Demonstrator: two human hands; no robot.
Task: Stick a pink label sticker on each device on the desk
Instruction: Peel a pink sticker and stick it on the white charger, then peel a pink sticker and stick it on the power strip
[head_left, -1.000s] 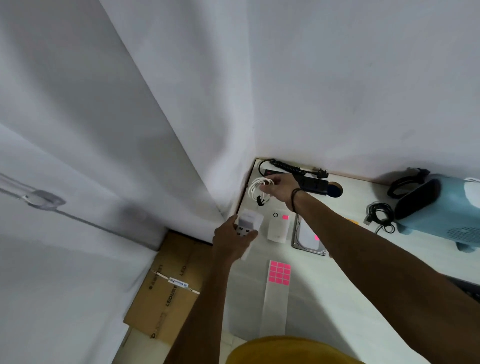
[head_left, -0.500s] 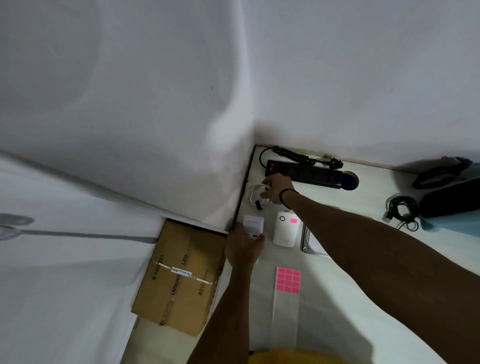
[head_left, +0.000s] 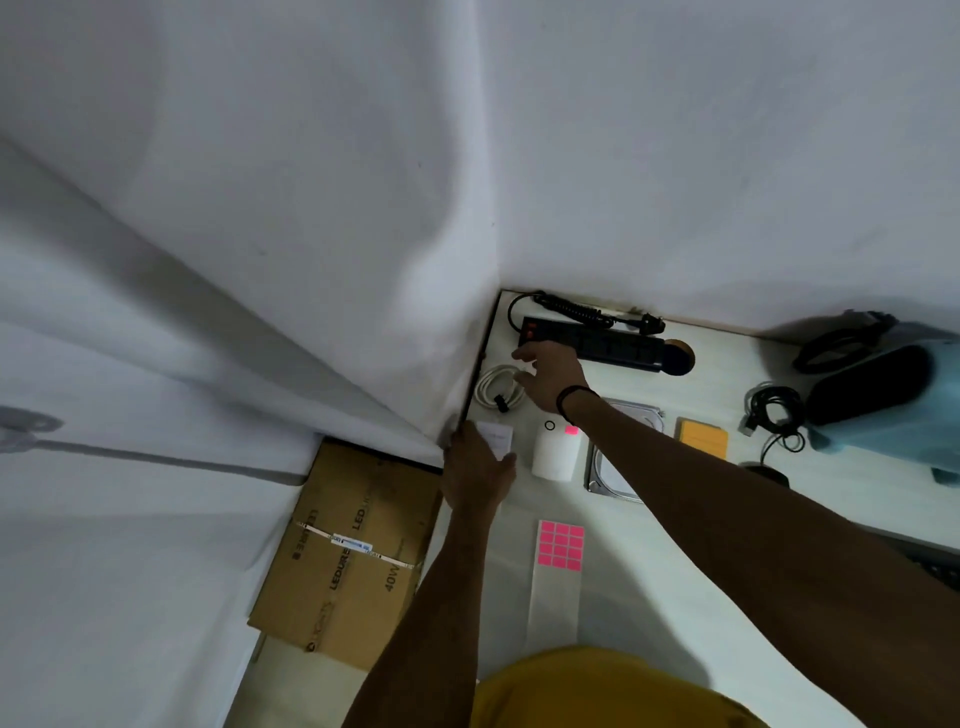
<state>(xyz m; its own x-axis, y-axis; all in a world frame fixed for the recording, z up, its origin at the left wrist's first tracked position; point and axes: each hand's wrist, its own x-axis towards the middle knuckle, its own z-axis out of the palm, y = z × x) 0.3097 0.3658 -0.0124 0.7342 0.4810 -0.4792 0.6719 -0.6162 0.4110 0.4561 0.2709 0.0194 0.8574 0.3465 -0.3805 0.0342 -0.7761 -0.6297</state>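
Observation:
A sheet of pink label stickers (head_left: 560, 545) lies on its long backing strip near the desk's front. My left hand (head_left: 478, 470) grips a small white adapter (head_left: 497, 437) at the desk's left edge. To its right stands a white power bank (head_left: 555, 456) that carries a pink sticker (head_left: 571, 430). My right hand (head_left: 551, 375) hovers with fingers spread between a coiled white cable (head_left: 496, 387) and a black power strip (head_left: 597, 344), holding nothing. A silver hard drive (head_left: 610, 475) lies partly hidden under my right forearm.
An orange pad (head_left: 702, 439), a bundle of black cable (head_left: 774, 413) and a light blue machine (head_left: 893, 400) sit on the white desk (head_left: 649, 597) to the right. White walls meet at the back left corner. A cardboard box (head_left: 353, 545) lies on the floor left of the desk.
My right hand let go of the white cable, which now lies on the desk, and opened toward the power strip. My left hand stayed at the left edge with the adapter.

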